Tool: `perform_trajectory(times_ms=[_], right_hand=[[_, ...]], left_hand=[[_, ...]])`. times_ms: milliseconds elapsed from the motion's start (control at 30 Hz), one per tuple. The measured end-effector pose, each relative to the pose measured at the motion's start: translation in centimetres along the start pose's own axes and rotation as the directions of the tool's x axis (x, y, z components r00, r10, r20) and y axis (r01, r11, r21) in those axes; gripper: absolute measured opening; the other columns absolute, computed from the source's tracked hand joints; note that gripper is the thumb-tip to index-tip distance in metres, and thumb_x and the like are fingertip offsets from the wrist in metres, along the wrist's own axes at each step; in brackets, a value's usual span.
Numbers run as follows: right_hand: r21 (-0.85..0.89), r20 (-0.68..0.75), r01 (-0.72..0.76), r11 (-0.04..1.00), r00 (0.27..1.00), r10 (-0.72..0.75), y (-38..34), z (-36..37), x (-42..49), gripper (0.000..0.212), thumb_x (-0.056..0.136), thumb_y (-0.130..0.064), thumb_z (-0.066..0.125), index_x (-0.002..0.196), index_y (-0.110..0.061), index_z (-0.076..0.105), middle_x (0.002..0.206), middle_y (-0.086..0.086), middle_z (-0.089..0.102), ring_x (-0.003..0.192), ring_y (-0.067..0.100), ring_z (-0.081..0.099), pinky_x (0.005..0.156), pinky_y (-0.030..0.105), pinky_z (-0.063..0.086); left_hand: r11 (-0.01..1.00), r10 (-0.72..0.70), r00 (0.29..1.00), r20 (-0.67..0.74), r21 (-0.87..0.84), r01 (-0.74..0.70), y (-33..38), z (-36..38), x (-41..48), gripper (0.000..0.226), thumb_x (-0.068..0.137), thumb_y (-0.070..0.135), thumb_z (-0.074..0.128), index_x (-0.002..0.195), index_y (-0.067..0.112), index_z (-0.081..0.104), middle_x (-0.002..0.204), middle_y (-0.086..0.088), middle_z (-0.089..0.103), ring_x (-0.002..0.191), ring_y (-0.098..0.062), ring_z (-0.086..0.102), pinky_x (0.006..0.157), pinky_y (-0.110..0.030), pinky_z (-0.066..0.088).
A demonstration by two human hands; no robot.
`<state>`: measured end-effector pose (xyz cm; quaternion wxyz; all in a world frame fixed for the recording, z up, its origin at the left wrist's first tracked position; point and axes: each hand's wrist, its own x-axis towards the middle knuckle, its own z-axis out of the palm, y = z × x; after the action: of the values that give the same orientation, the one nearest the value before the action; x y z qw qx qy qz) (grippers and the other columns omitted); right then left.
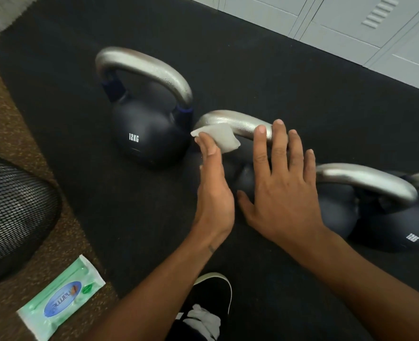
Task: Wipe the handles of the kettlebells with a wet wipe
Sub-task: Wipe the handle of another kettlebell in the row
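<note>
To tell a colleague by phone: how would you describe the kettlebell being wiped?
A row of kettlebells stands on the black mat. Take the second from the left, next to the 12KG one. Only its handle has a white wipe on it.

Three kettlebells stand in a row on the mat [129, 217]: first kettlebell [144, 134] leftmost; second kettlebell [244, 178] just right of it; third kettlebell [338, 205] further right; the wet wipe [224, 140] lies on the left end of the second's handle [240, 124], under the left hand [213, 193]; the right hand [282, 188] rests its fingers [278, 139] on the handle's right end; the wipes pack [60, 299] lies off the mat's left edge; lockers [351, 20] stand behind the mat.
</note>
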<state>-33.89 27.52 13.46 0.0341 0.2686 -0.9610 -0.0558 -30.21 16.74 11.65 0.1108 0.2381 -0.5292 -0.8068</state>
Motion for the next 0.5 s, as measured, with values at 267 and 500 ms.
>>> perform_trajectory(times_ms=[267,500], right_hand=[[0.016,0.007,-0.011,1.0,1.0,0.011,-0.2,0.0,0.0,0.111,0.078,-0.051,0.064,0.16,-0.01,0.001,0.165,0.024,0.003,0.15,0.048,0.011,0.114,0.067,0.024],[0.021,0.005,-0.042,0.999,0.999,0.042,-0.9,0.1,0.1,0.111,0.079,-0.052,0.064,0.159,-0.008,0.001,0.164,0.026,0.003,0.149,0.05,0.01,0.115,0.067,0.023]], left_hand=[[0.881,0.127,0.991,0.041,0.454,-0.132,0.9,-1.9,2.2,0.079,0.093,0.066,0.012,0.163,0.031,-0.001,0.171,0.015,-0.001,0.149,0.01,-0.004,0.128,-0.034,-0.004],[0.896,0.13,0.951,0.282,0.378,-0.235,1.7,-6.9,7.9,0.056,0.1,0.053,0.035,0.147,0.03,0.054,0.148,0.008,0.057,0.144,-0.011,0.044,0.122,-0.05,0.029]])
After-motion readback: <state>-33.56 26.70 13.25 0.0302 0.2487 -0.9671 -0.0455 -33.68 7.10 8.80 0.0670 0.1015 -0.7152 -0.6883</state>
